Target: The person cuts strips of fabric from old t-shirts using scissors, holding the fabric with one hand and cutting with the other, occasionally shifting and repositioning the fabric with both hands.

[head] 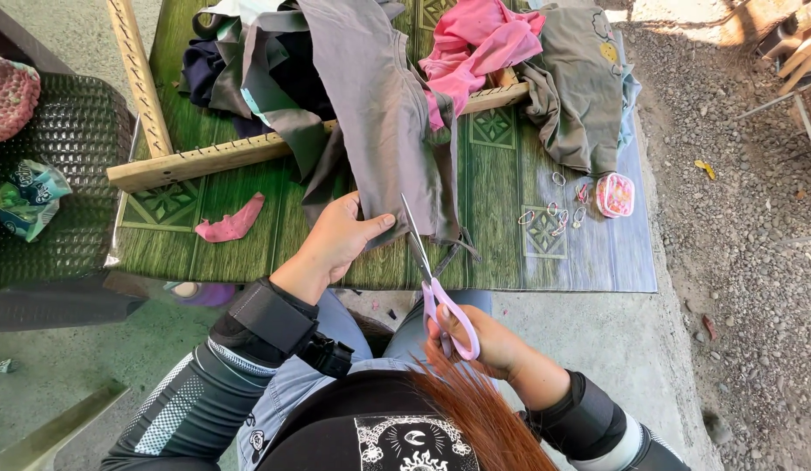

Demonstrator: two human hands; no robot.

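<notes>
While left hand (340,235) pinches grey cloth (379,113), right hand (475,336) grip clenches scissors (427,266) just beside.

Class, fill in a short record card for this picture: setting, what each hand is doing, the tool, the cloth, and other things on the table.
Setting: outdoors, green patterned table beside gravel ground
Left hand: grips the lower edge of a grey garment
Right hand: holds pink-handled scissors, blades open at the garment's edge
Other cloth: pink garment, olive-grey garment, pink scrap
Frame: wooden frame with pegs under the clothes
Small items: loose fabric loops, small pink pouch
</notes>
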